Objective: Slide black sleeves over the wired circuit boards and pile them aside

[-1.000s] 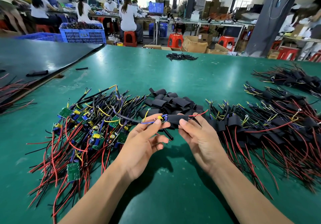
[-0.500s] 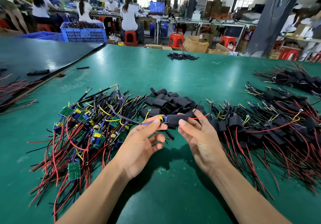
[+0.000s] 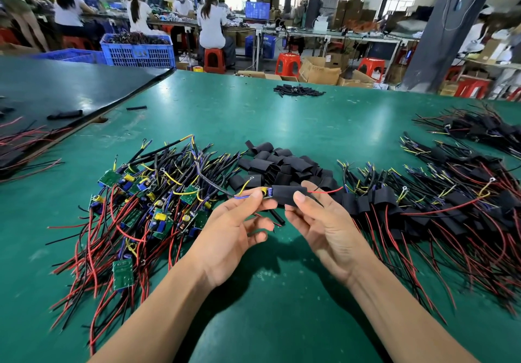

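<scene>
A black sleeve (image 3: 287,194) is held in the air above the middle of the green surface (image 3: 253,320), drawn most of the way over a circuit board (image 3: 267,192) whose yellow and blue parts show at its left end. The right hand (image 3: 324,227) pinches the sleeve between thumb and fingers, and a red wire (image 3: 324,191) leaves that end. The left hand (image 3: 234,233) pinches the board's bare end and its wires between thumb and forefinger. Just behind lies a heap of loose sleeves (image 3: 282,165). Toward the left edge sprawl the bare boards (image 3: 146,202) with red and black leads; toward the right edge lie the sleeved boards (image 3: 423,207). A small clump of sleeves (image 3: 297,90) sits near the far edge.
</scene>
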A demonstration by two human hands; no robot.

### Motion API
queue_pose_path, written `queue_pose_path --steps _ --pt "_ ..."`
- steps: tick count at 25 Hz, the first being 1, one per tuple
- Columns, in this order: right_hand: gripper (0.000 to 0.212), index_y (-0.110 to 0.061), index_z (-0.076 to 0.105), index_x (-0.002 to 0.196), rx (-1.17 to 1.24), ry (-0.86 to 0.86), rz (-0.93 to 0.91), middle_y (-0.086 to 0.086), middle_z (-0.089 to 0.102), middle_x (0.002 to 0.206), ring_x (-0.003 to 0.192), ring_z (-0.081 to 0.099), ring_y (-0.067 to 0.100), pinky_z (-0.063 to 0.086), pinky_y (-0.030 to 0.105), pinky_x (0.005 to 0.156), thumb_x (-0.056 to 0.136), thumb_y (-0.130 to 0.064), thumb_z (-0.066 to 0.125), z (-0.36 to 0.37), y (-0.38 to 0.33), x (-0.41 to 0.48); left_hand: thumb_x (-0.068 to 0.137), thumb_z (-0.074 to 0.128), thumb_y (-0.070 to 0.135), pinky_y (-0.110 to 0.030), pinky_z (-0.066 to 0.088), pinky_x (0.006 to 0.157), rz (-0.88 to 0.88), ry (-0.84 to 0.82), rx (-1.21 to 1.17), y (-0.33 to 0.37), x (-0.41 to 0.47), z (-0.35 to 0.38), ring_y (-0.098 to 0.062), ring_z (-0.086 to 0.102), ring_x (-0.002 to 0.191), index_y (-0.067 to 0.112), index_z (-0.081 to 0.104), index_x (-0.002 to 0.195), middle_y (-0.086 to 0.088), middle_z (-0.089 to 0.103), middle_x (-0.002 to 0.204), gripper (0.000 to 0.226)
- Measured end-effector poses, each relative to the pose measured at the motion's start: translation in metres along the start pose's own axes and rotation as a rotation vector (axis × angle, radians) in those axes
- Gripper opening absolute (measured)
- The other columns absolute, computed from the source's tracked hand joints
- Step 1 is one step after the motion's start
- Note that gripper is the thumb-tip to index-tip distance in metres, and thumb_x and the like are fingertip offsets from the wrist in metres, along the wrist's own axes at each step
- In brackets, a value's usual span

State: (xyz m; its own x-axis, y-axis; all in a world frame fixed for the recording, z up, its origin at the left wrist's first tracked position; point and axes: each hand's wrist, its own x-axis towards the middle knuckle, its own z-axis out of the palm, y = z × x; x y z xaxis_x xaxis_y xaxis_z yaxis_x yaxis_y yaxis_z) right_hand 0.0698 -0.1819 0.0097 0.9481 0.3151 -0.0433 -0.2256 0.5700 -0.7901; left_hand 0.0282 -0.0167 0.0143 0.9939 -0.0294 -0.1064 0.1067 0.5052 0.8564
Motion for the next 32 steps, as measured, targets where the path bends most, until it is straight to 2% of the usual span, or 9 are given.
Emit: queue_pose_path --steps 4,9,15,18,24,28,32 --pt "0.065 -0.007 0.056 0.126 0.009 0.009 0.022 0.009 0.073 0.101 0.078 0.070 0.014 0.058 0.024 0.074 0.067 -0.015 0.082 0.0008 -0.0028 -0.0013 0.086 0.064 0.028 -0.022 0.045 0.056 0.040 0.010 0.053 -0.0014 -0.0005 0.0007 -0.014 0.062 0.058 0.010 0.067 0.107 -0.007 0.075 0.100 0.028" --pt "0.070 -0.002 0.050 0.135 0.010 0.034 0.041 0.010 0.071 0.099 0.077 0.070 0.014 0.058 0.024 0.072 0.072 -0.016 0.076 0.0029 -0.0007 -0.0013 0.091 0.062 0.022 -0.022 0.045 0.057 0.138 0.050 0.128 -0.0026 -0.0010 0.0013 -0.015 0.065 0.059 0.010 0.068 0.102 -0.009 0.075 0.098 0.017" --pt "0.054 -0.007 0.056 0.123 0.001 0.040 0.025 0.010 0.071 0.096 0.075 0.070 0.014 0.059 0.024 0.070 0.073 -0.016 0.074 0.0041 -0.0029 -0.0035 0.094 0.061 0.012 -0.020 0.047 0.054 0.250 0.106 0.245 -0.0044 -0.0005 0.0005 -0.016 0.063 0.053 0.005 0.067 0.105 -0.003 0.075 0.086 0.014" --pt "0.048 -0.008 0.057 0.118 0.002 0.051 0.038 0.010 0.071 0.097 0.077 0.071 0.015 0.059 0.024 0.070 0.073 -0.017 0.074 0.0052 -0.0019 -0.0035 0.095 0.061 0.011 -0.021 0.047 0.055 0.276 0.121 0.279 -0.0053 0.0006 -0.0013 -0.018 0.063 0.054 0.004 0.067 0.106 -0.003 0.075 0.087 0.014" --pt "0.021 -0.008 0.071 0.094 0.048 0.047 0.102 0.010 0.075 0.095 0.076 0.072 0.015 0.059 0.024 0.069 0.075 -0.015 0.072 0.0043 -0.0034 -0.0032 0.094 0.062 0.011 -0.022 0.047 0.056 0.251 0.078 0.233 -0.0064 0.0014 -0.0038 -0.019 0.064 0.057 0.004 0.068 0.109 -0.007 0.074 0.093 0.017" --pt "0.027 -0.007 0.068 0.100 0.047 0.046 0.112 0.010 0.074 0.095 0.076 0.071 0.015 0.060 0.024 0.070 0.075 -0.015 0.072 0.0034 -0.0030 -0.0022 0.094 0.063 0.010 -0.022 0.046 0.056 0.244 0.093 0.245 -0.0058 0.0021 -0.0042 -0.018 0.064 0.056 0.002 0.068 0.108 -0.006 0.074 0.090 0.017" --pt "0.042 -0.006 0.060 0.113 -0.040 0.060 -0.002 0.011 0.073 0.095 0.078 0.071 0.017 0.059 0.025 0.073 0.074 -0.010 0.074 0.0039 0.0033 -0.0015 0.091 0.067 0.012 -0.022 0.045 0.055 0.253 0.149 0.275 -0.0076 0.0010 -0.0013 -0.019 0.062 0.054 0.003 0.070 0.104 -0.006 0.074 0.087 0.016"
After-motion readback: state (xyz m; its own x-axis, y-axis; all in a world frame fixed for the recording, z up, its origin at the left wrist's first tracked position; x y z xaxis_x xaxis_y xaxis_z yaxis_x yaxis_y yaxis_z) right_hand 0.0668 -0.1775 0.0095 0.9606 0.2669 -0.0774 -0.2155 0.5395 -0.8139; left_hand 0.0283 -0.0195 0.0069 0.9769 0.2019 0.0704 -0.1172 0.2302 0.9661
